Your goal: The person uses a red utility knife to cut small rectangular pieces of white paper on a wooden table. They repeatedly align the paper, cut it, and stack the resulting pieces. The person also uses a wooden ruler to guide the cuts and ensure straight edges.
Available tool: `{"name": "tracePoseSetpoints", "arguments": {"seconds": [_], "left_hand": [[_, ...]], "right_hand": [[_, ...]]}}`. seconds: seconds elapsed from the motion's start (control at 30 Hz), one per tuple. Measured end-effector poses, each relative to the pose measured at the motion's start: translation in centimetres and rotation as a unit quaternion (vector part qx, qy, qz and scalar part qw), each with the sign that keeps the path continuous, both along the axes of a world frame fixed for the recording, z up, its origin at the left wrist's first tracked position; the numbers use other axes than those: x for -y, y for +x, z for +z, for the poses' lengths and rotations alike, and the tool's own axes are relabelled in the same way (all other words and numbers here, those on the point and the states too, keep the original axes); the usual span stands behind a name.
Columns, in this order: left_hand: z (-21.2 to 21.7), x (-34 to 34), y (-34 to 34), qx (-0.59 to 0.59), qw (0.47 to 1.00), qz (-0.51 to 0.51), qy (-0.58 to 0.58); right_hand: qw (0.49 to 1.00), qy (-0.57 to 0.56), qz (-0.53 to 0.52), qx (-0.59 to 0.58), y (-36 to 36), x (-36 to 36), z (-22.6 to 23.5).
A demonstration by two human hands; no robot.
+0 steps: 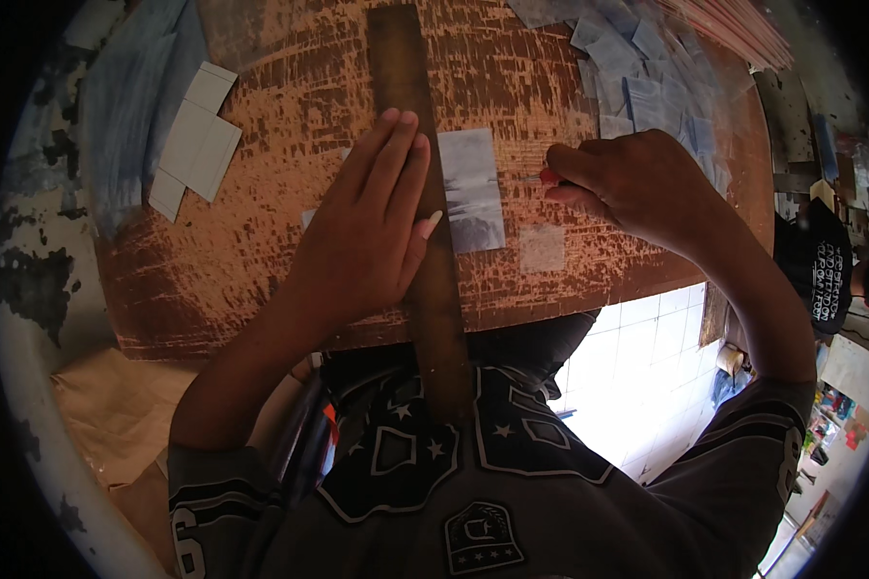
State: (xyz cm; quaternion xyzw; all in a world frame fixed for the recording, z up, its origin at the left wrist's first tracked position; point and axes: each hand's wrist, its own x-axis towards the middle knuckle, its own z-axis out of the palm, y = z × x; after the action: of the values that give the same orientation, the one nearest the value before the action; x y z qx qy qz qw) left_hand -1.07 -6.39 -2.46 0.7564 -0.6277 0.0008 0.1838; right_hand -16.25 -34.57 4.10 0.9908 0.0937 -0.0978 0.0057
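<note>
A long brown straightedge [415, 87] lies across the scratched work table, its near end reaching over the edge against my shirt. My left hand [367, 212] rests flat on it with fingers stretched out, pressing it down. Under the straightedge is a pale grey-blue sheet [475, 217]; most of it shows on the right side, and a small corner peeks out beside my left wrist. My right hand [637, 183] is closed around a small red-handled tool [549, 178] with a thin tip pointing left, to the right of the sheet and apart from it. Its blade is too small to make out.
A small translucent square [543, 248] lies near the table's front edge. Several cut bluish pieces [647, 77] are heaped at the back right, beside pink strips [734, 29]. At left, a white cut-out card [198, 145] rests on bluish sheets [126, 125]. Brown paper [116, 405] sits below left.
</note>
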Motion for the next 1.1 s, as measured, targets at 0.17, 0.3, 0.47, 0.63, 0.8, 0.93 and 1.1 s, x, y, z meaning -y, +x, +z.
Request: {"name": "tracePoseSetpoints", "arguments": {"seconds": [0.17,0.3,0.47,0.63,0.8,0.93,1.1], "left_hand": [[-0.2,-0.1,0.0,-0.028,1.0,-0.002,-0.008],[-0.4,-0.2,0.0,-0.023,1.0,-0.002,-0.015],[0.0,-0.1,-0.2,-0.029,0.999,0.002,-0.012],[-0.2,-0.1,-0.2,-0.015,1.0,0.002,-0.007],[-0.3,-0.1,-0.1,-0.007,1.0,-0.001,-0.006],[-0.3,-0.1,-0.1,-0.01,1.0,0.001,-0.007],[-0.3,-0.1,-0.2,-0.018,1.0,0.003,-0.012]], "right_hand": [[1.0,0.014,-0.013,-0.002,-0.4,0.6,-0.2],[1.0,0.001,-0.026,-0.011,-0.5,0.4,-0.2],[0.997,0.027,-0.064,-0.029,-0.4,0.0,1.9],[0.996,0.058,-0.069,-0.02,-0.1,-0.9,1.0],[0.997,0.054,-0.056,0.003,0.7,-2.4,-0.2],[0.998,0.05,-0.042,0.015,1.2,-2.8,-0.2],[0.998,0.038,-0.039,0.01,1.4,-2.9,-0.4]]}}
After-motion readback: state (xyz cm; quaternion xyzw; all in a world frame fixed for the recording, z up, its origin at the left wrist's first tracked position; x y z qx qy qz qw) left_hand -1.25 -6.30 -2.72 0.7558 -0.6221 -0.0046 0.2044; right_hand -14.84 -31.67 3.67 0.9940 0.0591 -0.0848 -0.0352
